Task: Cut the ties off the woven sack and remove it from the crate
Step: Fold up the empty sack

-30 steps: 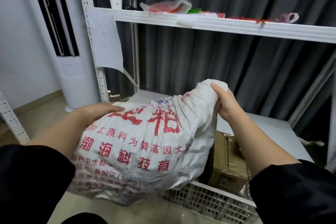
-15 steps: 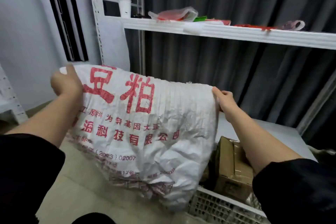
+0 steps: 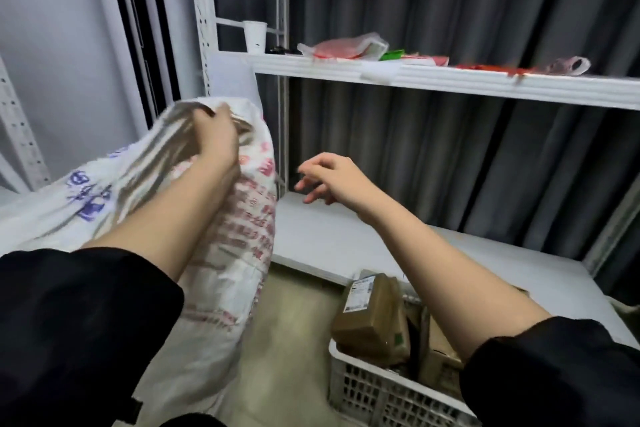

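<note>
The left hand [image 3: 214, 135] grips the woven sack [image 3: 239, 243] at its top, far left, clear of the crate [image 3: 374, 388]. The right hand [image 3: 332, 180] hangs empty, fingers [image 3: 306, 185] loosely spread.

No text can be read. The woven sack [image 3: 239, 239] bears red printed lines and blue marks, all too blurred to make out. A brown carton [image 3: 372, 317] in the crate [image 3: 374, 392] carries a white label, too small to read.

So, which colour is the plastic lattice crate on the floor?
White; the plastic lattice crate shows best in the head view.
</note>
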The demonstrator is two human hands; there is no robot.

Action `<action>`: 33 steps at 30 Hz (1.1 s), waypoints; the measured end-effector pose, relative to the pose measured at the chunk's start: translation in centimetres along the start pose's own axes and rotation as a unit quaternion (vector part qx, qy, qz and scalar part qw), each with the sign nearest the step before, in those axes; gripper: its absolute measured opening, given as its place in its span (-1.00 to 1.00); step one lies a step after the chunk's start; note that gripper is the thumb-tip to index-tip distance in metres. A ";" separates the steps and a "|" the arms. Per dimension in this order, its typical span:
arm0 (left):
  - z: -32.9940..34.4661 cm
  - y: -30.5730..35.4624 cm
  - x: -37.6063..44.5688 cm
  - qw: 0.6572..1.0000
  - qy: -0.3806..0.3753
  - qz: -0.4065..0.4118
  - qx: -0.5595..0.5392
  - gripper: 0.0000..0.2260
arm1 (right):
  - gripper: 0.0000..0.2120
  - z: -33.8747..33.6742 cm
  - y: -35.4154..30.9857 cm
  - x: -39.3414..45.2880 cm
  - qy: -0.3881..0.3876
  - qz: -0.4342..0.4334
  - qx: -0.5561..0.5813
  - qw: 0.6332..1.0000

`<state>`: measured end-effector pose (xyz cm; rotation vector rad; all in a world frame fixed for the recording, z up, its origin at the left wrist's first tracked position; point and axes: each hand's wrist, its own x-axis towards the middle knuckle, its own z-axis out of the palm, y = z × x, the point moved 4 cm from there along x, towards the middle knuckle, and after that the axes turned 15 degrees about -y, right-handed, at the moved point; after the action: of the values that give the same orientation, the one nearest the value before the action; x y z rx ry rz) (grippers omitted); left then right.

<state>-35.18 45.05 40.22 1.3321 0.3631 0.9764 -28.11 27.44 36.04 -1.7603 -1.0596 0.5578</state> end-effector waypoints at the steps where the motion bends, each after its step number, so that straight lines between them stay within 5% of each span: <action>1: 0.7 -1.0 -0.5 0.999 -0.048 -0.017 -0.019 -0.78 | -0.86 0.3 -0.2 0.1 0.002 0.002 0.030 1.000; 5: 2.4 -3.6 -2.2 0.990 -0.125 -0.043 0.052 -0.93 | -0.67 1.4 0.0 0.4 -0.030 0.046 0.214 0.975; 10: 3.9 -5.7 -4.1 0.986 -0.137 -0.057 0.077 -0.85 | -0.27 2.5 2.3 1.5 -0.062 0.123 0.225 0.964; 14: 5.9 -6.7 -7.0 0.982 -0.150 -0.080 0.083 -0.76 | -0.31 2.3 2.5 1.8 -0.017 0.140 0.274 0.951; 18: 8.4 -7.3 -10.2 0.945 -0.262 -0.081 0.181 -0.71 | -0.75 0.2 3.2 2.1 0.119 0.132 0.345 0.922; 21: 7.9 -6.2 -11.8 0.918 -0.340 0.005 0.204 -0.78 | -0.89 -2.8 4.3 1.4 0.219 0.140 0.306 0.916; 24: 5.1 -3.9 -10.7 0.950 -0.271 0.079 0.135 -0.77 | -0.80 -6.2 5.9 0.2 0.282 0.148 0.339 0.885; 27: 1.9 -4.9 -5.5 0.984 -0.138 0.034 0.109 -0.82 | -0.78 -8.7 7.3 -1.4 0.302 0.137 0.311 0.891; 30: 0.0 -7.6 -1.9 0.960 -0.132 -0.075 0.234 -0.70 | -0.63 -10.5 8.5 -3.3 0.284 0.097 0.277 0.913; 33: -1.2 -9.2 -1.3 0.918 -0.143 -0.166 0.331 -0.44 | -0.73 -11.4 8.9 -4.6 0.270 0.080 0.311 0.908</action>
<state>-33.24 45.46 31.06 1.9176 0.7074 0.3577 -18.28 16.43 32.41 -1.3094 -0.2947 0.4057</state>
